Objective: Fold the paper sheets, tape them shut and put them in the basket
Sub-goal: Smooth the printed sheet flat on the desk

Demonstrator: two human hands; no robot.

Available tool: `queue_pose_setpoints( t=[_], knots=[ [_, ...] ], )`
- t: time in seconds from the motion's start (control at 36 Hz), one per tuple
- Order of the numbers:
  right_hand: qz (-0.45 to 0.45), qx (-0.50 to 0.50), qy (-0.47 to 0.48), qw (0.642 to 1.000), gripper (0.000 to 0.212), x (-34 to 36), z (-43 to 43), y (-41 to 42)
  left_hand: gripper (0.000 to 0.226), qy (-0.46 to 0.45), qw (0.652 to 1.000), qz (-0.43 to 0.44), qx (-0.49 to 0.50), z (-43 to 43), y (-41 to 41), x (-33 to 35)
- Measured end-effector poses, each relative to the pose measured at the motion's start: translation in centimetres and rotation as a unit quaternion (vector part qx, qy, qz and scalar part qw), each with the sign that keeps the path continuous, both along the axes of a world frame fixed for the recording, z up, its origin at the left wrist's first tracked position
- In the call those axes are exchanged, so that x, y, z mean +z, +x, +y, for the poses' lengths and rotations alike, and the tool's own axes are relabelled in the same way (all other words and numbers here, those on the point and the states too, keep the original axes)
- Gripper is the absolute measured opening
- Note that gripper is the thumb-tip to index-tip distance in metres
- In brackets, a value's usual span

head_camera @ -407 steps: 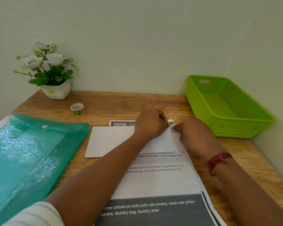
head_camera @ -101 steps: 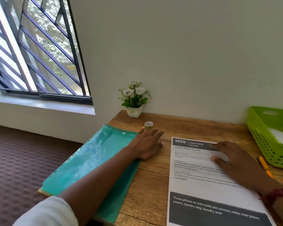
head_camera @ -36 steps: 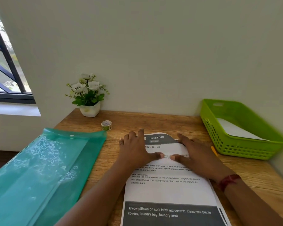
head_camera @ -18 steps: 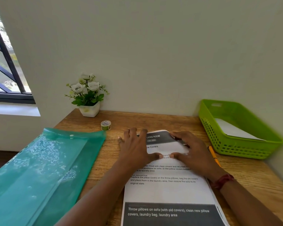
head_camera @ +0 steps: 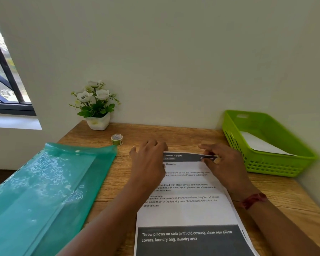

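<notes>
A paper sheet (head_camera: 185, 213) lies lengthwise, its far end at both hands: left hand (head_camera: 148, 163) rests flat on it, right hand (head_camera: 224, 164) pinches its far right corner.

On paper sheet (head_camera: 187, 213): "LIVING ROOM" at 12 o'clock edge; "Throw pillows on sofa (with old covers)" at 6 o'clock.

**Q:** Left arm, status?
**A:** The bare forearm enters from the lower left. The left hand (head_camera: 148, 163) is palm down, fingers straight and slightly spread, over the far left part of the white printed paper sheet (head_camera: 188, 211).

**Q:** Right arm?
**A:** The forearm enters from the lower right. The right hand (head_camera: 224, 163) has curled fingers. Its thumb and fingertips pinch the sheet's far right corner.
</notes>
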State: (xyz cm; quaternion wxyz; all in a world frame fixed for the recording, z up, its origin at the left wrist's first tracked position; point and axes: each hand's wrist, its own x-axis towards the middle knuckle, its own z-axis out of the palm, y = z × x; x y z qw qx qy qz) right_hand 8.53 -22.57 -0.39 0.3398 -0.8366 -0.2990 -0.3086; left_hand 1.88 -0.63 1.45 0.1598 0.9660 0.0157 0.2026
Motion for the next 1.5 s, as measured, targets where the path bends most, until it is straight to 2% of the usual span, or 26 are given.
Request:
queue_pose_setpoints(
  t=[0.14, 0.47, 0.67, 0.81, 1.0, 1.08, 1.22, 1.31, 1.39, 1.5],
  knots=[
    [-0.05, -0.005, -0.007, 0.999, 0.033, 0.1, -0.2, 0.1, 0.029, 0.011, 1.0, 0.003, 0.02, 0.4, 0.0, 0.6],
    [-0.058, 0.005, -0.033, 0.998, 0.023, 0.4, -0.1, -0.2, 0.041, 0.008, 0.999, 0.02, 0.047, 0.5, 0.4, 0.3],
    [0.019, 0.026, -0.074, 0.997, 0.023, 0.1, -0.3, -0.2, 0.05, 0.016, 0.997, 0.053, 0.049, 0.2, 0.0, 0.5],
    [0.073, 0.029, -0.115, 0.99, 0.013, 0.1, -0.1, -0.5, 0.047, 0.039, 0.992, 0.109, 0.045, 0.0, -0.5, 0.5],
    [0.126, -0.011, -0.186, 0.974, 0.027, 0.1, 0.2, -0.9, 0.026, 0.08, 0.98, 0.182, 0.005, -0.4, -1.0, 0.1],
    [0.121, -0.016, -0.235, 0.964, 0.033, 0.3, 0.3, -1.1, 0.021, 0.099, 0.971, 0.215, -0.032, -0.6, -1.2, 0.1],
    [0.132, -0.006, -0.317, 0.939, 0.033, 1.1, 0.6, -2.2, 0.032, 0.127, 0.963, 0.23, -0.06, -0.4, -1.1, -0.4],
    [0.14, -0.01, -0.334, 0.932, 0.034, 1.4, 1.0, -2.6, 0.045, 0.146, 0.957, 0.238, -0.084, -0.2, -1.1, -0.8],
    [0.162, -0.012, -0.364, 0.917, 0.048, 1.1, 1.3, -2.5, 0.059, 0.154, 0.944, 0.26, -0.131, -0.3, -1.2, -0.8],
    [0.198, 0.008, -0.401, 0.894, 0.071, 0.7, 1.6, -2.6, 0.065, 0.16, 0.932, 0.279, -0.167, -0.4, -1.2, -1.0]
  ],
)
